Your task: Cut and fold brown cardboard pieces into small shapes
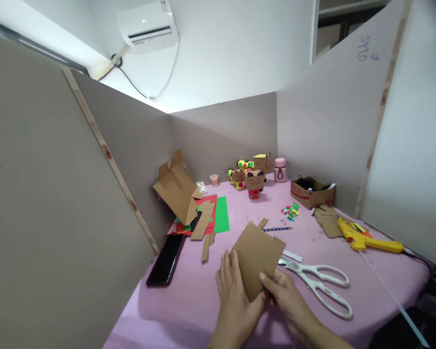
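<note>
A flat piece of brown cardboard [259, 252] is held tilted above the pink tablecloth, between both hands. My left hand [236, 295] lies along its left edge, fingers over the side and thumb at the lower corner. With the thumb on top and the other fingers underneath, my right hand [283, 295] pinches the lower right edge. White-handled scissors [319, 281] lie just right of my right hand, their blades partly hidden by the cardboard. Behind the piece are a dark blue patterned pencil [278, 229] and a small cardboard strip [263, 223].
At left lie a black phone [166, 260], coloured sheets [221, 215] and a folded cardboard box [178, 186]. Cardboard cat figures [254, 182] and a pink flask [280, 170] stand at the back. Rightward are paper scraps [290, 212], a box [312, 192] and a yellow glue gun [366, 239].
</note>
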A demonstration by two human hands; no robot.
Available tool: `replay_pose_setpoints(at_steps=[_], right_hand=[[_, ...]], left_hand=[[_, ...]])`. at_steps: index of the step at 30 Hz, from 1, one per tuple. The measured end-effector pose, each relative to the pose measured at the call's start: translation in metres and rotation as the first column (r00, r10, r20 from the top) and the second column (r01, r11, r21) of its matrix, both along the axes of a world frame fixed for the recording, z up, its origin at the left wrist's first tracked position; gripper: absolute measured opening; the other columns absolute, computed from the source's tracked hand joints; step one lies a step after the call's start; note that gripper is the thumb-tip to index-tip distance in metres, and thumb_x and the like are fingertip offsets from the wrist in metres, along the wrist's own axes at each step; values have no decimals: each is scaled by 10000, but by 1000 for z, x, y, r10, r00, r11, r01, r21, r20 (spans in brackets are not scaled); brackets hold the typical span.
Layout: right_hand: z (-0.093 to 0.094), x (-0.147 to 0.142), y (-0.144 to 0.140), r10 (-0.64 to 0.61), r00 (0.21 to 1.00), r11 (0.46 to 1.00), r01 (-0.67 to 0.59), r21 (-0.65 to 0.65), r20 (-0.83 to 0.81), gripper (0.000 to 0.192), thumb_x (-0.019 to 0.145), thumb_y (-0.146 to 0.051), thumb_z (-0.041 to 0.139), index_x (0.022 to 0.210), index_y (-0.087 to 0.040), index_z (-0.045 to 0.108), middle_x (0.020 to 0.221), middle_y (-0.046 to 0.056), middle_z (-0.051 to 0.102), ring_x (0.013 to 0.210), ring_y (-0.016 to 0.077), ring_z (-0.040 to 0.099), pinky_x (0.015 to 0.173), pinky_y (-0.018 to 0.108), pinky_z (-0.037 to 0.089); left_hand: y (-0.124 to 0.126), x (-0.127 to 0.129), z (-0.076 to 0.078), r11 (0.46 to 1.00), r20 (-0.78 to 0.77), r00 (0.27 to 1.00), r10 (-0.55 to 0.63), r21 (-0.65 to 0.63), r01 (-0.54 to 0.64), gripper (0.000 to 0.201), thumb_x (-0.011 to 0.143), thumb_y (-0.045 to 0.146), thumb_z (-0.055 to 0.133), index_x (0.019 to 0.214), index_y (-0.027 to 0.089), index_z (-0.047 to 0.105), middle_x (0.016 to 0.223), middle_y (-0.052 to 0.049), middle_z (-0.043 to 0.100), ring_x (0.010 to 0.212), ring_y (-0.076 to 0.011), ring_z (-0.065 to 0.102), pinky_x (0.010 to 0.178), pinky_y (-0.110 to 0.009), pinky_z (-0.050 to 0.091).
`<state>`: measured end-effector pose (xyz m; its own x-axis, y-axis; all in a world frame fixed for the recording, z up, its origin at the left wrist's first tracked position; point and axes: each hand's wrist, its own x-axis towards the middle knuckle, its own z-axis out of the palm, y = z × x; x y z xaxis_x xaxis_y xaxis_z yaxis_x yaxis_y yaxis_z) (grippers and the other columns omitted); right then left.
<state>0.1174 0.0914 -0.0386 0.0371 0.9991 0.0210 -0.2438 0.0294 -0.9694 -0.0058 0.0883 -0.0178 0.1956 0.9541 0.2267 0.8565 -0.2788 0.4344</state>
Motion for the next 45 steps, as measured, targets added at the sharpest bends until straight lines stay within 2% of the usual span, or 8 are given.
replay_pose_setpoints(at_steps=[10, 18, 28, 33, 35, 37, 40, 45], right_hand=[[0, -25, -15, -124, 981, 977, 93, -194, -152, 496, 529, -647, 651, 628, -198, 463, 354, -107, 431, 329, 33, 302, 363, 165, 206], [-9, -26, -13, -136, 981, 961, 98, -259, -135, 425, 569, -575, 644, 635, -187, 483, 306, -98, 450, 275, 29, 312, 314, 152, 188], [-10, -8, -17, -23, 991, 902, -37, -431, -133, 238, 655, -372, 619, 723, -161, 534, 551, -1, 616, 415, 91, 588, 345, 153, 372], [-11, 26, -37, 38, 996, 965, -17, -263, 75, 207, 698, -349, 627, 802, -170, 635, 719, 52, 684, 670, 186, 673, 464, 228, 497], [-12, 35, -38, 40, 905, 996, -69, 53, 423, 258, 764, -260, 564, 978, -160, 669, 999, 124, 705, 967, 241, 639, 781, 330, 530], [-14, 39, -33, -53, 586, 915, -296, 275, 808, 391, 806, -156, 468, 1175, -137, 600, 1266, 157, 592, 1173, 274, 523, 983, 425, 413], [-18, 36, -23, -119, 185, 836, -512, 199, 975, 474, 775, -94, 457, 1241, -103, 544, 1295, 168, 563, 1166, 312, 534, 961, 486, 429], [-20, 31, -16, -121, 134, 823, -540, 175, 984, 445, 750, -78, 472, 1180, -105, 585, 1257, 162, 600, 1130, 303, 566, 956, 489, 422]], left_hand=[[8, -13, 6, 989, -213, 975, -68, -141, 38, 963, 636, 377, 568, 1424, 53, 118, 1486, -267, 157, 1374, -389, 54, 1036, -640, 71], [20, -18, -2, 976, -21, 981, -194, -105, 191, 999, 546, 369, 667, 1370, 23, 221, 1333, -232, 338, 1235, -344, 308, 1055, -459, 218], [26, -22, -6, 936, 26, 966, -256, -243, 254, 1009, 512, 394, 738, 1364, 110, 277, 1260, -144, 420, 1153, -283, 377, 1013, -357, 298], [26, -22, -3, 932, 1, 968, -250, -271, 241, 1005, 456, 342, 756, 1347, 162, 328, 1243, -113, 445, 1141, -287, 385, 986, -350, 333], [26, -22, -2, 935, -14, 970, -242, -271, 229, 990, 471, 334, 739, 1352, 156, 323, 1253, -117, 443, 1150, -291, 380, 993, -360, 329], [26, -21, -3, 936, -32, 971, -235, -276, 217, 996, 484, 324, 723, 1366, 129, 303, 1283, -137, 429, 1177, -300, 367, 1015, -369, 309], [28, -21, -4, 935, -70, 971, -227, -293, 198, 1002, 478, 343, 720, 1366, 107, 319, 1342, -169, 397, 1237, -334, 333, 1051, -401, 269], [30, -21, -3, 925, -121, 965, -234, -333, 183, 1001, 499, 360, 721, 1380, 115, 313, 1423, -204, 336, 1323, -353, 259, 1079, -430, 229]])
